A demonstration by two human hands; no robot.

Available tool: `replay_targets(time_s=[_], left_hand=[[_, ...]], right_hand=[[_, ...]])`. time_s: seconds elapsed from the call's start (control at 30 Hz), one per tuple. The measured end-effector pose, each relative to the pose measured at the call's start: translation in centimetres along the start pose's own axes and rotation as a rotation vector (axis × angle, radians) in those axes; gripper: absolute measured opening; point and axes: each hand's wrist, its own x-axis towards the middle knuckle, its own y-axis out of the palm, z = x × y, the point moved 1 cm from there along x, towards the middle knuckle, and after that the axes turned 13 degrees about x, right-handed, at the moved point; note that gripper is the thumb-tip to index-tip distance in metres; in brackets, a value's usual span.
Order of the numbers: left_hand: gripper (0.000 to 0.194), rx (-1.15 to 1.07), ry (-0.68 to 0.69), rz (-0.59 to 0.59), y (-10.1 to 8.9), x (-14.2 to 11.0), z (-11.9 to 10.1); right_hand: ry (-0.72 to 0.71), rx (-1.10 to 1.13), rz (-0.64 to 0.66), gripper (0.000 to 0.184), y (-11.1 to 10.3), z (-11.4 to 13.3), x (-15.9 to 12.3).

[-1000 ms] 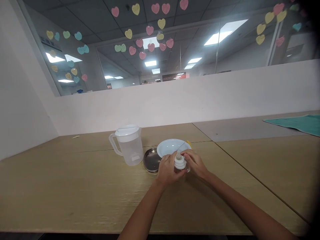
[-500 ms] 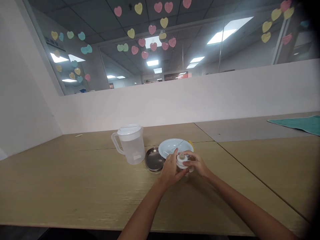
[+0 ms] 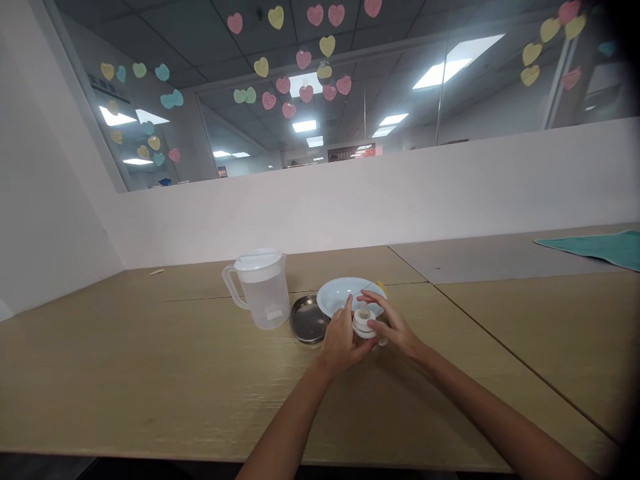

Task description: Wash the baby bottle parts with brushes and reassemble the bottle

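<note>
We see a white bottle collar (image 3: 363,323), pale blue bowl (image 3: 334,297), tan table (image 3: 175,380), teal cloth (image 3: 600,249) and multicoloured hearts (image 3: 327,46).

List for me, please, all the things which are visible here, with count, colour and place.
bottle: 1, white collar, between the hands
bowl: 1, pale blue-white, behind the hands
metal dish: 1, silver-grey, left of the bowl
lidded pitcher: 1, translucent white, left of the dish
yellow item: 1, yellow, at the bowl's right rim, partly hidden
scrap: 1, pale yellow, far left
cloth: 1, teal, far right
table surface: 1, tan and grey, seamed, below
low wall: 1, white, behind the table
heart notes: many, mixed colours, on the glass
ceiling lights: several, white, seen through the glass
left hand: 1, bare, holding the bottle
right hand: 1, bare, thumb at the collar
</note>
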Motion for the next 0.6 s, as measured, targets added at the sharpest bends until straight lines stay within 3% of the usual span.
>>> replay_targets(time_s=[0.1,0.3,0.5,0.6], left_hand=[[0.092,0.000,-0.004,-0.013,0.1,0.0,0.1],[0.091,0.044,0.025,-0.009,0.1,-0.1,0.3],[0.089,0.025,0.025,-0.005,0.2,-0.2,0.5],[0.090,0.014,0.017,-0.007,0.2,-0.1,0.4]], right_hand=[[-0.049,-0.061,0.023,0.068,-0.3,-0.1,0.0],[-0.070,-0.158,-0.146,0.053,-2.8,-1.5,0.5],[-0.096,-0.261,0.031,0.044,-0.5,-0.6,-0.1],[-0.071,-0.236,-0.065,0.039,0.5,-0.4,-0.1]])
